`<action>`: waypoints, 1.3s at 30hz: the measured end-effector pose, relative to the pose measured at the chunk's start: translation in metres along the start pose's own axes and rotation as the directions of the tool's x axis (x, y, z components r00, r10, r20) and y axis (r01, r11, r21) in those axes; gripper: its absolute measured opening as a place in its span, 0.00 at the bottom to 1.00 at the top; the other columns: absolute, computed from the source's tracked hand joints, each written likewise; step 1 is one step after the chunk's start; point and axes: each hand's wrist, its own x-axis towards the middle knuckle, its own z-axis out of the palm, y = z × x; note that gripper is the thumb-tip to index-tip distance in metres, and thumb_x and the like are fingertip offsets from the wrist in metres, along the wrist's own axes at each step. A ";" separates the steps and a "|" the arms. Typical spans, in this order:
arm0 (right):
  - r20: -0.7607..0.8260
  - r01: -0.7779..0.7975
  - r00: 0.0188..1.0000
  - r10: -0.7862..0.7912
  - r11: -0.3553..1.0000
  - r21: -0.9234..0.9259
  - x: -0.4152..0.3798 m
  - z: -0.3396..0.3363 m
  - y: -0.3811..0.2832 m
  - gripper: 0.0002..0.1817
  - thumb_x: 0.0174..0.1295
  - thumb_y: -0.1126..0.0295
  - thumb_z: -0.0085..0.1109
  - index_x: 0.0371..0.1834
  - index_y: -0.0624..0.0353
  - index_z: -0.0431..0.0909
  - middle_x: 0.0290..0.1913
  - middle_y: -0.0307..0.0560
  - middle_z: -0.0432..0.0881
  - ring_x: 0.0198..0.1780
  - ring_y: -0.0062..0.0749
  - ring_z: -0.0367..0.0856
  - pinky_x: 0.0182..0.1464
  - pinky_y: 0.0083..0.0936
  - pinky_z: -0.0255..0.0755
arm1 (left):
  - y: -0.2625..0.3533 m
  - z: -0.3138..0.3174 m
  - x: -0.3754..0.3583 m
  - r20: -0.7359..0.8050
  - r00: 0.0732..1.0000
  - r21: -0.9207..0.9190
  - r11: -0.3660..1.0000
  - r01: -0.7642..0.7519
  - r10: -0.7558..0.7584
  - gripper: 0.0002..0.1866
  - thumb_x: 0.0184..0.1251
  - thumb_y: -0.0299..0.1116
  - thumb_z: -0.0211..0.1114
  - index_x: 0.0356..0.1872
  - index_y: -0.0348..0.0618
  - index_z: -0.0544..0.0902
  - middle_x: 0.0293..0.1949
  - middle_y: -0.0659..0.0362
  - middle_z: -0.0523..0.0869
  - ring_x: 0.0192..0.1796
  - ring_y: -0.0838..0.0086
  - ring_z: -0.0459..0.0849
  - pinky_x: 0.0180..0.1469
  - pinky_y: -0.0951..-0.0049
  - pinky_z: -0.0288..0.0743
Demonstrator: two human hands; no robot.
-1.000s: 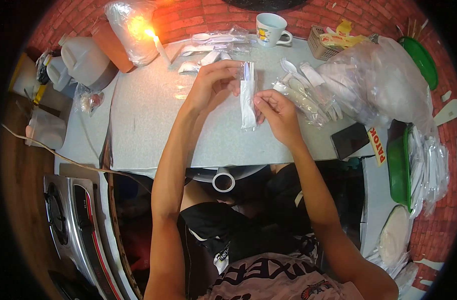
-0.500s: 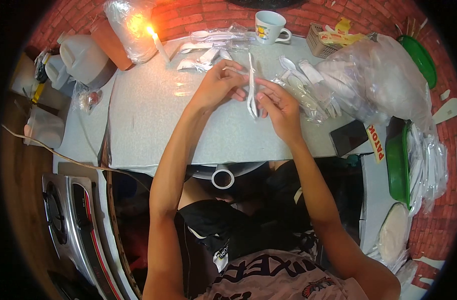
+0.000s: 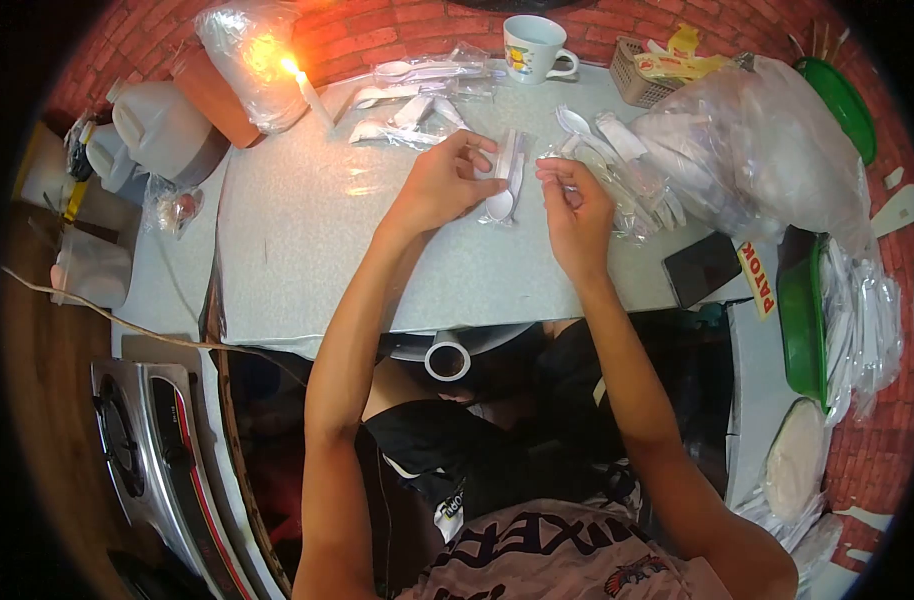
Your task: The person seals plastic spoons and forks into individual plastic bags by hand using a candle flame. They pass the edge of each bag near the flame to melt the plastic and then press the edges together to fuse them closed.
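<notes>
A white plastic spoon (image 3: 500, 206) in a clear wrapper, with another slim white piece beside it, lies nearly flat at the table's middle. My left hand (image 3: 445, 188) grips the packet by its left edge, thumb on top near the spoon's bowl. To the right of it, my right hand (image 3: 581, 205) is apart from the packet, its fingers bent and drawn together. Whatever may be between those fingertips is too small to make out. Beyond my left hand lie several wrapped spoons (image 3: 417, 108). More wrapped utensils (image 3: 617, 170) lie just past my right hand.
A lit candle (image 3: 311, 98) stands at the back left, near a plastic-wrapped bundle (image 3: 252, 75). A mug (image 3: 533, 50) and a basket (image 3: 637, 80) stand at the back. On the right are a large plastic bag (image 3: 767, 150), a phone (image 3: 701, 270) and a green tray (image 3: 802, 330).
The spoon packet has turned from edge-on to flat, showing the spoon's bowl. My right hand has come away from it to the right, while my left hand keeps hold.
</notes>
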 end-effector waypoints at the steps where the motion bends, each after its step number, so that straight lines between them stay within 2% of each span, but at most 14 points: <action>1: 0.000 0.000 1.000 0.000 1.000 0.000 0.002 0.001 -0.001 0.12 0.68 0.75 0.61 0.53 0.61 0.84 0.49 0.46 0.87 0.42 0.26 0.86 0.39 0.27 0.79 | -0.008 0.000 0.003 0.003 0.999 0.031 0.998 -0.052 0.052 0.25 0.57 0.24 0.79 0.56 0.40 0.81 0.40 0.61 0.82 0.29 0.83 0.78 0.29 0.79 0.73; 6: 0.153 0.165 0.982 -0.111 0.902 -0.400 0.026 0.002 -0.014 0.13 0.63 0.69 0.68 0.51 0.55 0.85 0.46 0.48 0.86 0.39 0.41 0.87 0.42 0.35 0.79 | -0.015 0.001 0.005 0.020 0.990 0.079 0.986 -0.144 0.143 0.27 0.56 0.20 0.78 0.58 0.43 0.80 0.42 0.63 0.80 0.30 0.85 0.76 0.28 0.81 0.70; 7: 0.157 0.166 0.981 -0.111 0.901 -0.400 0.035 0.002 -0.011 0.13 0.63 0.69 0.68 0.51 0.55 0.85 0.46 0.48 0.86 0.39 0.41 0.87 0.42 0.35 0.79 | -0.014 0.001 0.004 0.017 0.987 0.085 0.983 -0.162 0.161 0.27 0.56 0.20 0.78 0.58 0.43 0.80 0.42 0.63 0.81 0.30 0.86 0.76 0.28 0.80 0.70; 9: 0.401 0.399 0.891 -0.214 0.789 -0.467 0.054 0.001 -0.005 0.12 0.63 0.66 0.69 0.48 0.54 0.85 0.45 0.45 0.86 0.38 0.43 0.87 0.42 0.38 0.80 | -0.012 0.001 0.002 0.014 0.984 0.090 0.980 -0.178 0.178 0.26 0.56 0.20 0.78 0.57 0.43 0.80 0.42 0.64 0.81 0.30 0.86 0.75 0.29 0.80 0.70; 13: 0.475 0.439 0.855 -0.206 0.776 -0.454 0.071 0.002 0.003 0.09 0.64 0.66 0.68 0.45 0.53 0.86 0.42 0.43 0.87 0.38 0.43 0.87 0.42 0.36 0.80 | -0.003 -0.003 -0.001 0.030 0.992 0.089 0.989 -0.121 0.119 0.22 0.57 0.20 0.77 0.51 0.41 0.78 0.38 0.63 0.81 0.31 0.85 0.76 0.31 0.79 0.69; 16: 0.405 0.342 0.894 -0.190 0.874 -0.346 0.072 0.006 0.013 0.06 0.66 0.67 0.66 0.41 0.57 0.86 0.39 0.43 0.88 0.36 0.35 0.87 0.41 0.31 0.80 | -0.007 -0.005 0.002 0.028 0.997 0.071 0.994 -0.080 0.079 0.20 0.57 0.24 0.78 0.48 0.39 0.79 0.37 0.61 0.83 0.32 0.82 0.79 0.34 0.76 0.73; 18: 0.330 0.144 0.936 -0.122 0.989 -0.043 0.070 0.007 0.019 0.07 0.69 0.68 0.64 0.43 0.60 0.85 0.39 0.43 0.88 0.35 0.25 0.85 0.38 0.24 0.77 | -0.005 0.001 0.000 0.010 0.998 0.034 0.998 -0.057 0.057 0.20 0.56 0.29 0.79 0.48 0.38 0.80 0.38 0.60 0.84 0.33 0.79 0.81 0.37 0.74 0.77; 20: 0.356 0.057 0.932 -0.075 0.997 0.059 0.069 0.008 0.017 0.07 0.71 0.69 0.62 0.43 0.61 0.83 0.37 0.41 0.86 0.33 0.22 0.83 0.36 0.22 0.75 | 0.010 0.009 -0.003 -0.141 0.988 0.049 0.997 -0.054 0.061 0.11 0.67 0.28 0.71 0.46 0.39 0.79 0.31 0.62 0.84 0.33 0.83 0.79 0.32 0.76 0.71; 27: 0.460 -0.180 0.887 0.040 0.948 0.264 0.066 0.013 0.019 0.08 0.77 0.70 0.46 0.43 0.61 0.75 0.29 0.35 0.76 0.28 0.19 0.73 0.30 0.21 0.68 | 0.007 0.008 -0.003 0.045 0.998 0.042 0.998 -0.045 0.043 0.09 0.72 0.30 0.61 0.47 0.38 0.81 0.30 0.57 0.87 0.31 0.79 0.81 0.34 0.74 0.74; 29: 0.467 -0.247 0.882 0.059 0.902 0.354 0.067 0.013 0.017 0.09 0.76 0.71 0.45 0.43 0.61 0.75 0.30 0.36 0.76 0.29 0.19 0.73 0.31 0.21 0.69 | 0.012 0.011 -0.005 -0.071 0.990 0.300 0.949 -0.099 0.126 0.10 0.70 0.30 0.61 0.47 0.38 0.81 0.27 0.54 0.87 0.29 0.75 0.81 0.35 0.71 0.74; 34: 0.493 -0.329 0.869 0.042 0.794 0.511 0.069 0.011 0.020 0.08 0.74 0.71 0.46 0.44 0.60 0.76 0.34 0.37 0.78 0.32 0.19 0.74 0.31 0.22 0.70 | 0.013 0.011 -0.007 -0.117 0.983 0.382 0.920 -0.089 0.143 0.13 0.69 0.33 0.62 0.49 0.38 0.81 0.24 0.49 0.84 0.26 0.69 0.79 0.34 0.66 0.73; 36: 0.446 -0.013 0.892 -0.069 0.984 0.178 0.067 0.005 0.015 0.07 0.70 0.72 0.56 0.47 0.59 0.78 0.39 0.39 0.79 0.34 0.20 0.76 0.32 0.23 0.72 | 0.016 0.008 -0.009 -0.135 0.981 0.391 0.917 -0.077 0.140 0.14 0.69 0.34 0.63 0.51 0.37 0.81 0.24 0.48 0.83 0.25 0.68 0.79 0.33 0.64 0.73; 37: 0.452 -0.009 0.889 -0.074 0.984 0.178 0.064 0.007 0.010 0.07 0.70 0.72 0.56 0.47 0.59 0.78 0.39 0.39 0.79 0.34 0.20 0.76 0.32 0.23 0.72 | 0.018 0.006 -0.011 -0.153 0.981 0.407 0.912 -0.048 0.120 0.16 0.68 0.35 0.63 0.52 0.37 0.81 0.23 0.46 0.82 0.24 0.66 0.78 0.33 0.63 0.72; 39: 0.296 0.318 0.905 -0.305 0.948 0.006 0.061 0.012 -0.005 0.14 0.62 0.75 0.67 0.51 0.56 0.81 0.42 0.39 0.81 0.36 0.24 0.79 0.34 0.24 0.74 | 0.021 0.005 -0.009 -0.187 0.975 0.419 0.908 -0.033 0.122 0.17 0.68 0.36 0.64 0.53 0.37 0.82 0.22 0.45 0.81 0.24 0.64 0.78 0.32 0.62 0.72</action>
